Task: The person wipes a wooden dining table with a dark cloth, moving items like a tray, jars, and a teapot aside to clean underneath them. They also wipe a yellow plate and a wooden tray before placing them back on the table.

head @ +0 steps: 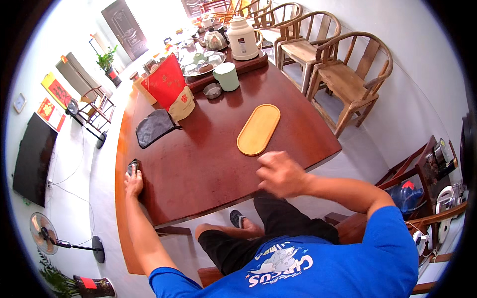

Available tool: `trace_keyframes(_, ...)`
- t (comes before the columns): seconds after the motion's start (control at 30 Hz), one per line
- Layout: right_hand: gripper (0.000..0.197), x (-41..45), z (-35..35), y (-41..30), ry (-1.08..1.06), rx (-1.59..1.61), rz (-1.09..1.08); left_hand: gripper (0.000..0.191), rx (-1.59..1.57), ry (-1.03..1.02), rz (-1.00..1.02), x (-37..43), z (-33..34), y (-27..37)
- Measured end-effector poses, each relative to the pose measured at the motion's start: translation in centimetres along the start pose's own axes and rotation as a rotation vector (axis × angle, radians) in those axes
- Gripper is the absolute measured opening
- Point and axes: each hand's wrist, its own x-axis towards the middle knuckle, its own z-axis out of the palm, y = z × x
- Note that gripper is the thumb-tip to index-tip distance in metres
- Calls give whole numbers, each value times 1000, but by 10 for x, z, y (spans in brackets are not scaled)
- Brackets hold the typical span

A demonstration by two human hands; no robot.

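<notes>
My left hand is at the left edge of the dark red wooden table, its fingers on a small black object whose kind I cannot make out. Over the near right part of the tabletop hangs my right hand, blurred, with its fingers curled; its palm is hidden. Just beyond it lies an oval light-wood tray with a raised rim. A folded grey cloth with dark edging rests further up on the left. Behind that cloth stands a red and tan paper pouch.
A pale green mug and a small round metal dish stand beyond the wooden tray. Further back are a cream thermos jug, a steel kettle and a metal tray with cups. Wooden armchairs line the right side.
</notes>
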Motion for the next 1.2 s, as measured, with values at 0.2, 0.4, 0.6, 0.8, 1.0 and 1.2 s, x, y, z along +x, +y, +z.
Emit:
trace_keyframes(0.2,29,-104,-48,69,157,-165,566,63,57,-22,216,-119,7,112)
trace_keyframes(0.4,31,-84,-33,43,271,-138,519,65,-10,-14,457,-271,0,250)
trace_keyframes(0.6,30,-28,-22,-20,385,230,320,73,36,101,657,-365,18,363)
trace_keyframes(0.8,32,-30,-1,-21,248,545,489,88,-39,179,919,-386,43,402)
trace_keyframes(1.0,32,-51,-9,1,229,546,458,63,-147,-83,1067,-349,-20,389)
trace_keyframes(1.2,52,-60,-5,4,44,143,369,30,-575,30,973,-295,-43,394)
